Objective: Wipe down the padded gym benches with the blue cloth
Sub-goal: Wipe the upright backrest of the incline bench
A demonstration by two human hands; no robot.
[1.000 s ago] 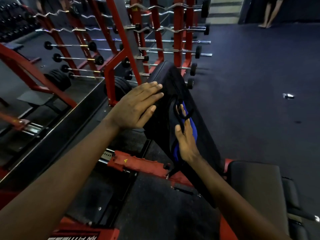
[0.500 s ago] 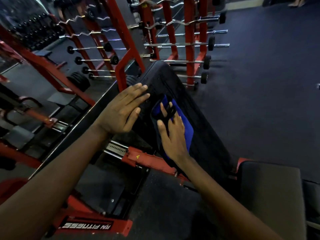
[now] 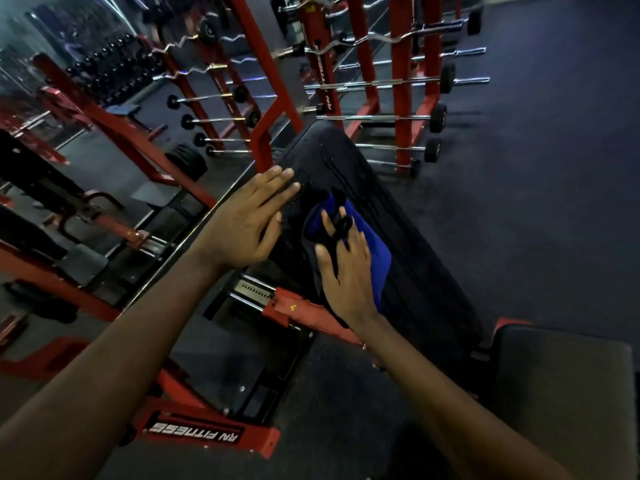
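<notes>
Your right hand lies flat on the blue cloth, fingers straight and spread a little, pressing it against the black inclined back pad of the gym bench. Nothing is gripped. A black strap crosses your index and middle fingers near the tips, and whether it belongs to the cloth you cannot tell from here. The cloth sits about midway up the pad, toward its left half, and shows at 12 and 3 o'clock around your hand.

Your left hand is at 9 o'clock of the cloth, just beside it. It is released too, with the fingers straight and held together and the palm turned toward the pad's left side. The fingertips reach the pad's left edge. Whether the palm touches the side of the pad is not clear.

The pad rises away from you toward 12 o'clock. At 5 o'clock of your right hand lies the flat grey seat pad, close to the foot of the back pad. Below your left wrist, at 6 o'clock, a chrome adjustment plate with a row of holes meets a red frame bar with a yellow warning sticker. A red base rail marked "RN FITNESS" lies at 7 o'clock. Red barbell racks loaded with fixed bars stand at 12 o'clock on the dark floor.
</notes>
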